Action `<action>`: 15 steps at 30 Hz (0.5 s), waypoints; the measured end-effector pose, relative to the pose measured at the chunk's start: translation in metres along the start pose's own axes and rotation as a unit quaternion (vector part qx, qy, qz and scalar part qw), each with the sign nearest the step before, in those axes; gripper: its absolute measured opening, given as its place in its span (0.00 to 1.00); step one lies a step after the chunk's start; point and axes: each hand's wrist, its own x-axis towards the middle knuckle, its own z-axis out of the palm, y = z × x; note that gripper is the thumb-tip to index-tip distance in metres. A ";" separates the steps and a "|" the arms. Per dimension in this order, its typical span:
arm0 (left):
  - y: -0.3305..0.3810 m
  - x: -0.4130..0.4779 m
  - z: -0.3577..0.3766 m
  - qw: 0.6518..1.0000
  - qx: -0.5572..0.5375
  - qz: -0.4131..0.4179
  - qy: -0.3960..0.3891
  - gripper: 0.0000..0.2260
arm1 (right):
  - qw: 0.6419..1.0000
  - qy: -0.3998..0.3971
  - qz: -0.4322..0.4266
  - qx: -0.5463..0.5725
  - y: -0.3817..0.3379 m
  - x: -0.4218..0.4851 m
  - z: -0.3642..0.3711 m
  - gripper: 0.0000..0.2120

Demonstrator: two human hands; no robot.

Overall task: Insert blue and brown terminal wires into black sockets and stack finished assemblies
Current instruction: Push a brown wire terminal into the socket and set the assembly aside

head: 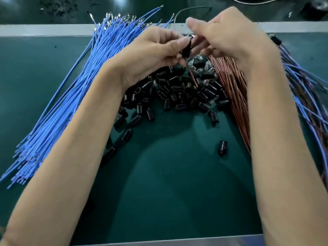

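Evidently the supplies are lying in a fan around the working spot so each kind is within reach: the long bundle of thin blue plastic-coated wires [74, 89] is slanting from the lower left up to the upper centre of the frame, its bright metal terminals at the far end; the heap of short black cylindrical plastic sockets [177, 89] is sitting in the middle; the sheaf of glossy brown wires [236, 96] is running down right of centre; and the stack of finished blue-and-brown assemblies [305, 96] is lying along the right edge, all on the smooth dark green mat [168, 183]. Above the heap, the left hand [150, 55] is pinching one black socket [186, 47] between thumb and fingertips, apparently steadying it for insertion. The right hand [229, 39] is closing thumb and forefinger together beside that socket, probably on a wire end, though motion blur is hiding what it grips.
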 end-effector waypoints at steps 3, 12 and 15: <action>-0.003 0.000 0.000 1.000 0.004 0.004 0.025 0.06 | 0.991 -0.129 -0.003 0.031 0.000 -0.007 -0.009 0.16; 0.000 0.001 0.013 0.993 0.096 -0.026 0.058 0.08 | 0.965 -0.200 0.028 0.169 0.011 -0.006 -0.011 0.06; -0.002 -0.002 0.010 0.983 0.176 -0.025 0.046 0.13 | 0.963 -0.195 0.041 0.179 0.009 -0.005 -0.003 0.06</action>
